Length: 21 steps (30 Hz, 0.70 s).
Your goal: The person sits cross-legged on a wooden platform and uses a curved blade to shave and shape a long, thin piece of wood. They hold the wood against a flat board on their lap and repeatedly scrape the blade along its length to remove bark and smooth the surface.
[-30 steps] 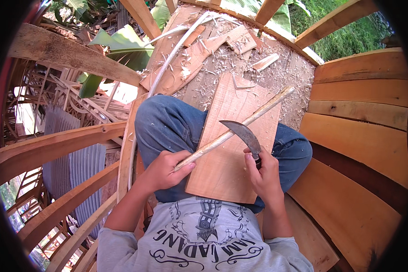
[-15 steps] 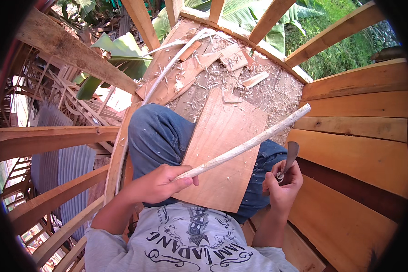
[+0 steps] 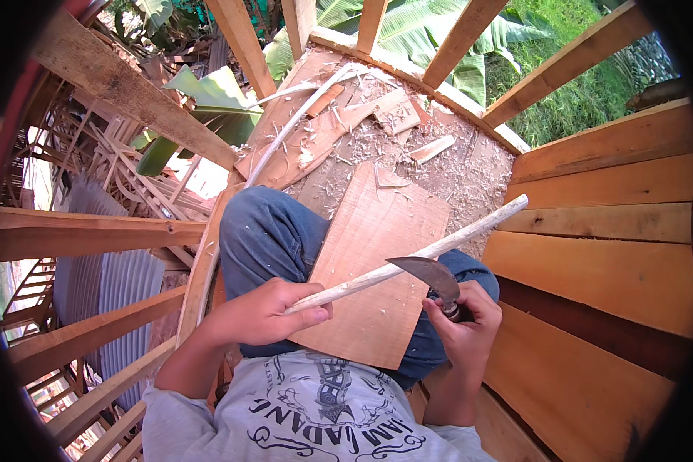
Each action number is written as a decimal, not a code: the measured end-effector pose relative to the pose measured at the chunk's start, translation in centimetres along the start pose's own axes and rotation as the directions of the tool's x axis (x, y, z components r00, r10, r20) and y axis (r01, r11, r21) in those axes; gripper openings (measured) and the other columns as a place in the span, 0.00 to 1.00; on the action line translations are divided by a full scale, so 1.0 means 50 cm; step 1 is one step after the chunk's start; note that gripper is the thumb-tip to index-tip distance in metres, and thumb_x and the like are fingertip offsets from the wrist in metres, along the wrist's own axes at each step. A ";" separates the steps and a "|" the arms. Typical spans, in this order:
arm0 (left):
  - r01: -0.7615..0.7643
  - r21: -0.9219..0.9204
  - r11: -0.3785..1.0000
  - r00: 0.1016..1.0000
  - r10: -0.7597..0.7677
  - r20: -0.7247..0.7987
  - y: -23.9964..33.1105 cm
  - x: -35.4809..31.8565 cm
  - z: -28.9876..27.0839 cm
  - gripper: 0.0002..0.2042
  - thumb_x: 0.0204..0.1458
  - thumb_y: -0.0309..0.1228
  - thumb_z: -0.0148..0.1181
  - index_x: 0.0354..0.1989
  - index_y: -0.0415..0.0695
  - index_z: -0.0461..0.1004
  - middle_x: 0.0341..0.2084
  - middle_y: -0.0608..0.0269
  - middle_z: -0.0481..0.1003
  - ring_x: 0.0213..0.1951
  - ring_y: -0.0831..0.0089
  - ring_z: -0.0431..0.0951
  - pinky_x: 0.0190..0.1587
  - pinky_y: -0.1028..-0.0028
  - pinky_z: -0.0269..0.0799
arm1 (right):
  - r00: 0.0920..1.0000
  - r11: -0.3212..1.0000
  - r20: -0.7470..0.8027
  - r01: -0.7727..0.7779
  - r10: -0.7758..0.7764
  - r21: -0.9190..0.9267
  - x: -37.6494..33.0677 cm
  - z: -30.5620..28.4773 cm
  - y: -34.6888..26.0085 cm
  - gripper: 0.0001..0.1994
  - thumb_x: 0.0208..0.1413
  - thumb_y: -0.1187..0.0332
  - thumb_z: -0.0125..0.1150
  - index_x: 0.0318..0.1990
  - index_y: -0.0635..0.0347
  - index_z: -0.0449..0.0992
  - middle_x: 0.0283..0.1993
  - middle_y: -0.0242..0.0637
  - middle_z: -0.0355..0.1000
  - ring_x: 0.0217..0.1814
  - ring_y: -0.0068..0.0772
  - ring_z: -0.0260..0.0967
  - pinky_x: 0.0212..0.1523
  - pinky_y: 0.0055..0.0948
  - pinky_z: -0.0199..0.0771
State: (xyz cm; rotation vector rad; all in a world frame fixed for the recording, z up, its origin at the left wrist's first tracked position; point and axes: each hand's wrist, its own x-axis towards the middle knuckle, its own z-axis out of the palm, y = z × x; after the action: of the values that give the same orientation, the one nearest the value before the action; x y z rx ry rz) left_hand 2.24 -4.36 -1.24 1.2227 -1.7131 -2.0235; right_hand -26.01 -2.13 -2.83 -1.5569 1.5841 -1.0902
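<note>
My left hand (image 3: 281, 312) is closed round the lower end of a pale, peeled wooden stick (image 3: 408, 262), which slants up to the right above my lap. A flat wooden board (image 3: 362, 308) rests across my thighs beneath it. In my right hand (image 3: 470, 323) is a curved knife (image 3: 431, 277) with a dark blade, held by its handle. The blade's tip points left and overlaps the middle of the stick in view; whether it touches the wood I cannot tell.
Curled shavings and offcuts (image 3: 396, 112) litter the floor ahead. A long thin pale strip (image 3: 292, 123) lies at the left of them. Wooden railings (image 3: 92, 231) stand at my left and front, and a plank wall (image 3: 593, 269) rises on my right.
My right hand has turned the knife from upright to pointing left, bringing its blade over the stick. The stick's far end has dipped slightly in view.
</note>
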 end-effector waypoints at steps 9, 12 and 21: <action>0.018 0.056 0.998 0.999 -0.016 -0.037 -0.008 0.016 0.017 0.10 0.55 0.34 0.53 0.37 0.40 0.73 0.18 0.66 0.69 0.22 0.79 0.68 0.28 0.75 0.64 | 0.998 0.985 0.070 0.003 0.010 -0.174 0.000 -0.022 0.013 0.07 0.48 0.76 0.63 0.35 0.68 0.76 0.24 0.38 0.71 0.24 0.22 0.66 0.24 0.22 0.64; 0.033 0.080 0.996 0.996 -0.026 -0.081 0.005 0.011 0.009 0.10 0.55 0.33 0.53 0.37 0.40 0.73 0.17 0.65 0.69 0.21 0.78 0.68 0.27 0.75 0.64 | 0.998 0.994 0.045 -0.034 0.039 -0.104 -0.004 -0.008 0.039 0.08 0.57 0.73 0.53 0.40 0.68 0.76 0.22 0.33 0.68 0.21 0.18 0.62 0.22 0.18 0.60; -0.046 0.185 0.982 0.987 0.073 -0.142 -0.007 -0.002 0.008 0.11 0.56 0.36 0.53 0.32 0.40 0.71 0.15 0.53 0.69 0.18 0.59 0.71 0.23 0.67 0.64 | 0.949 0.844 0.091 -0.311 0.302 0.436 -0.022 -0.008 0.008 0.18 0.66 0.61 0.38 0.34 0.66 0.70 0.18 0.31 0.62 0.15 0.17 0.58 0.15 0.17 0.56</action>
State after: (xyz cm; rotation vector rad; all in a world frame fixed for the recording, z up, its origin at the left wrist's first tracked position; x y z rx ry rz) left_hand 2.12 -3.89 -1.52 1.3236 -1.8701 -1.7263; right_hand -26.45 -0.99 -3.10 -0.9656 1.3832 -1.1503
